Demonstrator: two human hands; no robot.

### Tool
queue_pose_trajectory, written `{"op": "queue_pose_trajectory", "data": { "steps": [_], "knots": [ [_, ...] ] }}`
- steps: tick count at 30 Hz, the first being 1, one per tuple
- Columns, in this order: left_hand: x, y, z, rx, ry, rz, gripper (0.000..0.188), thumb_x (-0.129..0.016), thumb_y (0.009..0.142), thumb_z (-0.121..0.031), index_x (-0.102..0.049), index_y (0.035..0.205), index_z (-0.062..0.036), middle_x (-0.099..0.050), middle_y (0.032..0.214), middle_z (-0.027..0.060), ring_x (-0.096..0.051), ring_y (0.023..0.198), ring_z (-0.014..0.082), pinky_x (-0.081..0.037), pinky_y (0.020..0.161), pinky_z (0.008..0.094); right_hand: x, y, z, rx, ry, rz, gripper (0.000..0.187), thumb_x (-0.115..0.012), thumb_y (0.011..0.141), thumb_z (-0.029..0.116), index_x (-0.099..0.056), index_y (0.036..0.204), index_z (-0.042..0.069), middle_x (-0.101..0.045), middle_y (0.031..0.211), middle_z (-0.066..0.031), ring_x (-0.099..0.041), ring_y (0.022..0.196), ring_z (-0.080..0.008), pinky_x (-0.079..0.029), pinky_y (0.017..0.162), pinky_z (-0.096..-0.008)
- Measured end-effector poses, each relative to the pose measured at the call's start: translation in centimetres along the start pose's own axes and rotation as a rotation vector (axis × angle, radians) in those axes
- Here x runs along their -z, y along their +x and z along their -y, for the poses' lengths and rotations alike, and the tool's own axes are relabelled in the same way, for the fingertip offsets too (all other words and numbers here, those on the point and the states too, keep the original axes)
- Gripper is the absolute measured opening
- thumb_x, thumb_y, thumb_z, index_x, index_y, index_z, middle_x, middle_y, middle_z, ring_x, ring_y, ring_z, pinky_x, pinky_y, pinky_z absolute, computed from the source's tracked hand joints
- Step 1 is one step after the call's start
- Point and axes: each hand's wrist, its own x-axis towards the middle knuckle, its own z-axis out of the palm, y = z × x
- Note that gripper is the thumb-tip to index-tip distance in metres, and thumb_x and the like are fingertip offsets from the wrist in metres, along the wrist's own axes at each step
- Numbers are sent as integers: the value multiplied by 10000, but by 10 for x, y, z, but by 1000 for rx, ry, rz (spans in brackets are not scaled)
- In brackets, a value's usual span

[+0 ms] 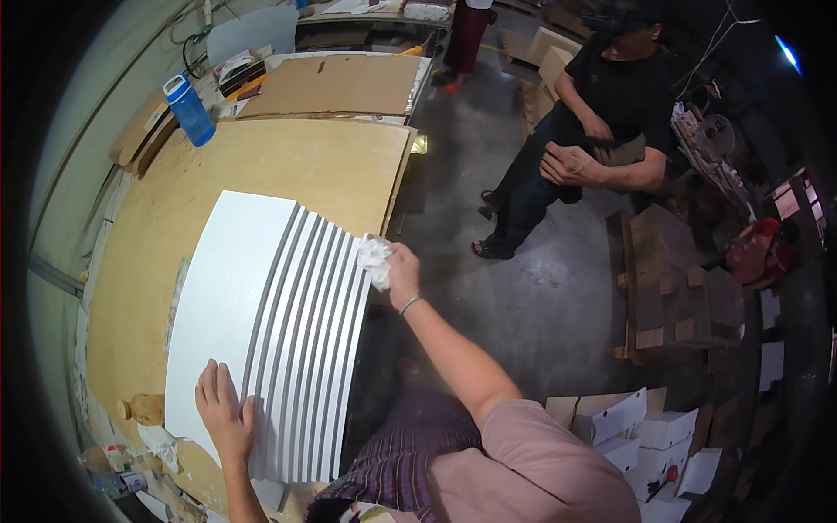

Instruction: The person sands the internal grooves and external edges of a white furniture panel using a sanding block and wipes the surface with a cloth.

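Several white boards (228, 279) lie overlapped like steps on the wooden worktable, their long edges forming a row of ridges on the right. My left hand (225, 414) rests on the near part of the top board, fingers stretched out, thumb toward the ridges. At the far right corner of the stack, my right hand (404, 275) grips a crumpled white cloth (373, 260) against the board ends. The fingertips of that hand are partly hidden by the cloth.
The worktable (349, 157) carries a blue water bottle (190, 112) at its far left. Flat cardboard (327, 84) lies beyond. A seated person (602, 113) is across the aisle. Stacked cartons (671, 279) stand right; open white boxes (658, 444) sit at lower right.
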Motion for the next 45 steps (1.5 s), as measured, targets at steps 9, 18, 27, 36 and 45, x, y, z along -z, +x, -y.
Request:
{"op": "queue_pose_trajectory", "data": {
  "steps": [9,18,27,36,45],
  "knots": [
    [-1,-1,1,-3,-8,7,707,-685,750,-74,-467,1417,18,-419,1510,207,-379,1358,436,-275,1171,513,-10,-12,-16,514,-564,45,222,-520,849,-15,-692,987,11,-661,1012,-173,-647,979,-338,-504,877,-366],
    [-3,0,4,-33,-12,-27,709,-695,754,-67,-471,1424,-3,-428,1502,196,-392,1346,432,-302,1153,514,-11,-13,-10,524,-586,51,224,-510,855,-17,-690,985,10,-648,1022,-173,-644,978,-338,-504,866,-369],
    [-3,0,3,-36,-13,-36,706,-704,751,-54,-479,1418,-6,-434,1497,189,-404,1337,423,-319,1144,503,-10,-13,-9,557,-607,75,215,-515,860,-16,-682,991,15,-641,1018,-188,-640,959,-366,-508,849,-392],
    [-4,0,5,-44,-21,-40,713,-708,745,-46,-482,1421,-18,-442,1494,178,-409,1335,417,-323,1140,504,-10,-14,-7,509,-614,82,237,-505,850,-15,-689,998,-2,-664,1051,-167,-650,1003,-324,-503,892,-355],
    [-5,1,6,-57,-30,-54,713,-708,750,-62,-481,1425,-29,-445,1490,172,-412,1332,411,-326,1134,508,-10,-12,-6,519,-615,76,244,-507,843,-21,-694,998,3,-665,1048,-169,-650,1003,-329,-504,892,-359]
  ]
}}
